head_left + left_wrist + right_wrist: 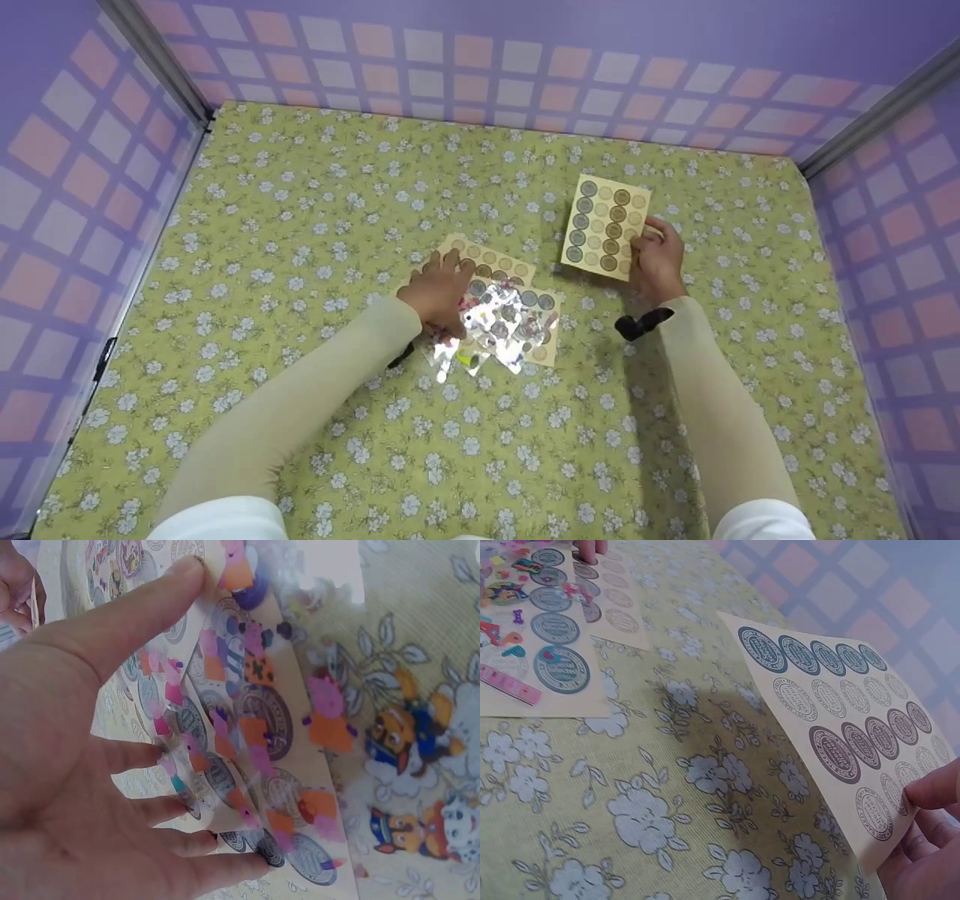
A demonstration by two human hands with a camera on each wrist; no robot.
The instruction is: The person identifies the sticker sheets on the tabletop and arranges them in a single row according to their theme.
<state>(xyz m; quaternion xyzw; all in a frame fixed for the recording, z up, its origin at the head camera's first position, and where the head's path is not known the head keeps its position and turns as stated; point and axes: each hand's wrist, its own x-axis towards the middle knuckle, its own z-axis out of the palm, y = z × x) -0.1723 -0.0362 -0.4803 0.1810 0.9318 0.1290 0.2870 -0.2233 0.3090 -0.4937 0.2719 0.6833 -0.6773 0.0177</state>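
Note:
My right hand (pixel 660 262) pinches a beige sheet of round stickers (pixel 600 225) by its right edge, thumb on top, and holds it tilted above the cloth. Rows of dark grey, pale and brown printed circles cover this sheet. To the left, my left hand (pixel 439 292) rests with spread fingers on a pile of sheets. Clear, glossy cartoon sticker sheets (pixel 322 716) with pink pig figures lie in that pile, glare hiding part of them. Under them is another beige round-sticker sheet (pixel 551 330), and a further one (pixel 491 259) shows behind it.
A yellow-green cloth with white flowers (pixel 300 210) covers the table. Purple panels with pink and white squares (pixel 472 56) stand at the back and both sides. A black strap (pixel 641 324) is on the right wrist.

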